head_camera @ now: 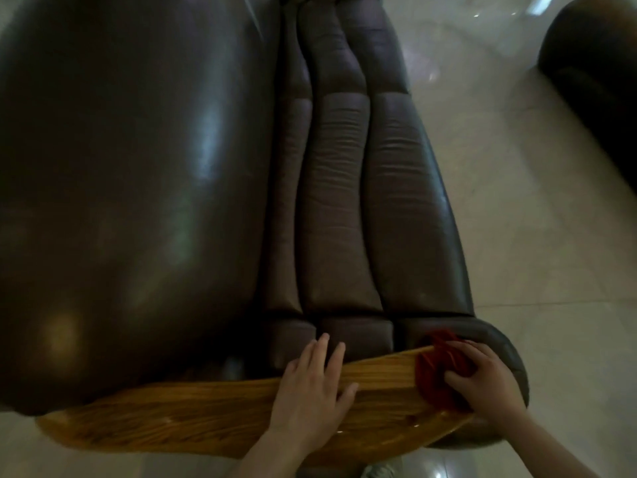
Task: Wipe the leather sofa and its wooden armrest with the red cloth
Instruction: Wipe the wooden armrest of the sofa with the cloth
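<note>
A dark brown leather sofa (138, 167) fills the view, seen from above its near end. Its padded cushions (337, 201) run away from me. Along the bottom lies the wooden armrest (206, 415), light and grained. My left hand (313, 384) rests flat on the armrest, fingers straight and reaching onto the leather. My right hand (482, 374) grips the bunched red cloth (437, 370) and presses it on the armrest's right end, beside the rounded leather corner.
Pale glossy floor tiles (551, 236) lie to the right of the sofa. Another dark leather seat (593, 70) stands at the top right. A shoe (379, 472) shows at the bottom edge.
</note>
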